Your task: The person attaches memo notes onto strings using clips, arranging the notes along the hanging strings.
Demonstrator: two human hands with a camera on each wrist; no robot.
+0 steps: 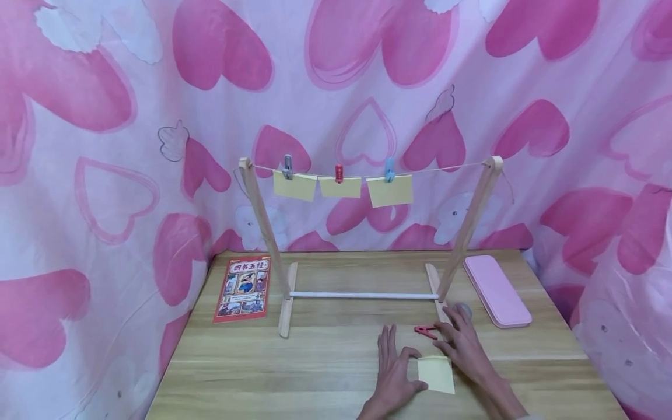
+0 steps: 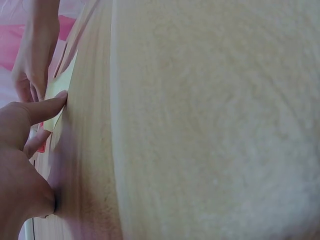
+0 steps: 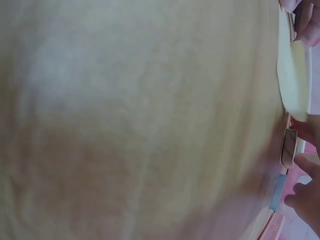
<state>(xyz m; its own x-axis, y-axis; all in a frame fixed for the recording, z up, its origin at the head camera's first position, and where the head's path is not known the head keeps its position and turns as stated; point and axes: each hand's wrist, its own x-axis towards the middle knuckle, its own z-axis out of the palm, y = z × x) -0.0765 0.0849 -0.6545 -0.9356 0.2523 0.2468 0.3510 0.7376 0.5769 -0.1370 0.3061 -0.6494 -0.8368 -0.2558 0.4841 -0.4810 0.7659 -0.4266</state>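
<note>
A small square of yellow paper (image 1: 437,374) lies on the table with a folded strip along its far edge. My left hand (image 1: 394,376) rests at its left side, thumb and forefinger touching the edge. Just beyond the paper is a red clothespin (image 1: 424,332), its handle ends between the thumb and forefinger of my right hand (image 1: 467,344). In the left wrist view, the red clothespin (image 2: 42,142) is mostly behind the left fingers. The right wrist view catches the paper (image 3: 292,75) at its edge. A greyish round thing (image 1: 463,309) is partly hidden behind the right hand.
A wooden frame (image 1: 475,227) carries a string with three yellow papers (image 1: 389,191) held by grey, red and blue clothespins. A white rod (image 1: 362,296) joins its feet. A red-covered book (image 1: 243,289) lies left, a pink case (image 1: 497,290) right. A heart-patterned curtain hangs behind.
</note>
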